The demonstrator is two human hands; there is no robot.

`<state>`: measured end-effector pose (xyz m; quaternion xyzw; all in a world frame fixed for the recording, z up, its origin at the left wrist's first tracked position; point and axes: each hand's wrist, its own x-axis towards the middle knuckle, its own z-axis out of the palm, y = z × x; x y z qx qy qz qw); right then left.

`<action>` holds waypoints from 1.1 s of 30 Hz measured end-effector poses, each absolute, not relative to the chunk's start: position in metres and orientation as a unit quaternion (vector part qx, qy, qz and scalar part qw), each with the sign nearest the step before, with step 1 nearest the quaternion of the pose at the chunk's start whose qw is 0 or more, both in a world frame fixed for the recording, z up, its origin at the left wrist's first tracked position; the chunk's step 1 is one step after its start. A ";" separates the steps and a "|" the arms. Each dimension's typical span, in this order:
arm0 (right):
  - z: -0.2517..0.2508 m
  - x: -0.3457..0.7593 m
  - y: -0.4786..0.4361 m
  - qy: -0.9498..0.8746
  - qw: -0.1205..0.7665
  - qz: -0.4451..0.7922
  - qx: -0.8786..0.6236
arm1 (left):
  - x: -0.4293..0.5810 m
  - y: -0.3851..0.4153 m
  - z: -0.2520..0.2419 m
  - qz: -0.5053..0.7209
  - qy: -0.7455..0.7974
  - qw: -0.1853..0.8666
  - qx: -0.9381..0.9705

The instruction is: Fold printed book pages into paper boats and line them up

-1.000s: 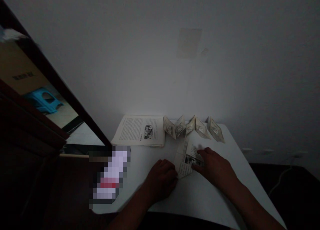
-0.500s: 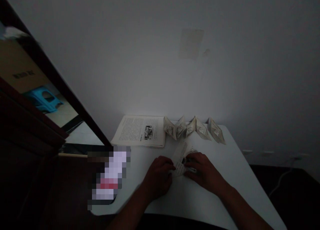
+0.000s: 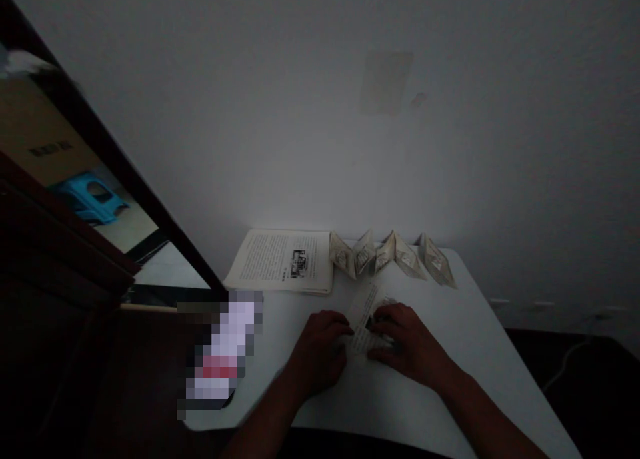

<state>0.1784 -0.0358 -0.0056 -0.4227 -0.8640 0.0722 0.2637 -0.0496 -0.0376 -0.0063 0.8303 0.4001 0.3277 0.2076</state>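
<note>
A printed sheet of paper [image 3: 364, 316], partly folded, lies on the white table between my two hands. At its left edge, my left hand [image 3: 323, 349] is curled, fingertips and thumb closed on the paper's border. My right hand [image 3: 407, 339] bends over the right part of the sheet, its fingers and thumb closed on a fold there; its palm hides some of the paper. Beyond the sheet stands a row of several folded paper boats [image 3: 385, 254], made from printed pages. To their left lies an open book [image 3: 265, 262] with text and a small picture.
The white table [image 3: 370, 406] meets a grey wall [image 3: 280, 126]. At its left edge lies a blurred-out phone-like object [image 3: 230, 346]. A dark-framed mirror [image 3: 150, 206] leans at the left, with a blue stool [image 3: 95, 196] visible in it. A cable [image 3: 565, 366] hangs at right.
The view has shifted slightly, so the scene sits a little differently. Both hands stay at the paper, the right fingers shifting a little on its fold.
</note>
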 end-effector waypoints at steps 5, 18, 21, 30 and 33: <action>-0.005 0.178 -0.036 -0.874 0.250 0.066 -0.412 | -0.051 -0.035 -0.007 0.358 0.416 0.239 0.801; -0.006 0.177 -0.035 -0.868 0.265 0.053 -0.416 | -0.053 -0.033 -0.003 0.392 0.394 0.280 0.783; -0.005 0.179 -0.036 -0.865 0.271 0.068 -0.416 | -0.053 -0.032 -0.006 0.390 0.407 0.275 0.779; -0.010 0.178 -0.034 -0.865 0.262 0.057 -0.424 | -0.055 -0.029 -0.007 0.448 0.439 0.246 0.739; -0.010 0.179 -0.034 -0.863 0.275 0.056 -0.421 | -0.055 -0.029 -0.005 0.450 0.437 0.244 0.740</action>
